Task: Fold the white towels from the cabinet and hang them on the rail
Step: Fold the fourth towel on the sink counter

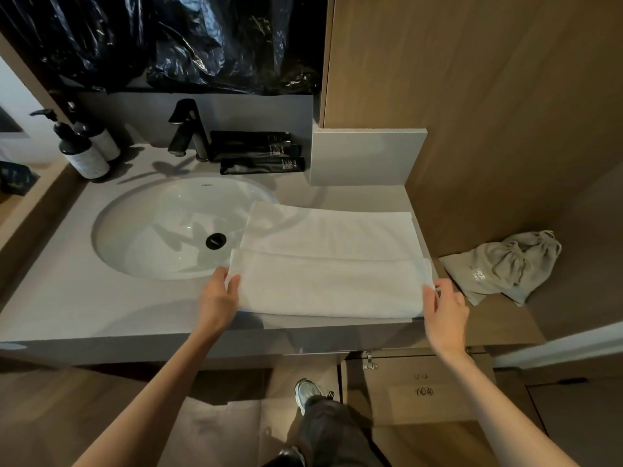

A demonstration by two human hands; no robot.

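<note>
Partly folded lengthwise, the white towel [332, 264] lies smooth on the counter [101, 308].

Left hand [217, 299], right hand [446, 306] — pinch grips

Bare counter [84, 298] ran along the front left, a free lane below the sink [161, 227], and the basin itself lay open from above. At the back, the black faucet [188, 133] stood tall behind the basin. Two pump bottles [84, 153] crowded the far-left corner, and black tubes [259, 151] lay stacked just right of the faucet. The white towel [330, 264] covered the right half and overhung the basin rim, with the left hand [217, 298] and right hand [445, 308] gripping its near ends. A grey block [364, 156] and the wooden wall [488, 112] closed off the right. A drawstring bag [505, 264] sat on the wooden ledge beyond.
</note>
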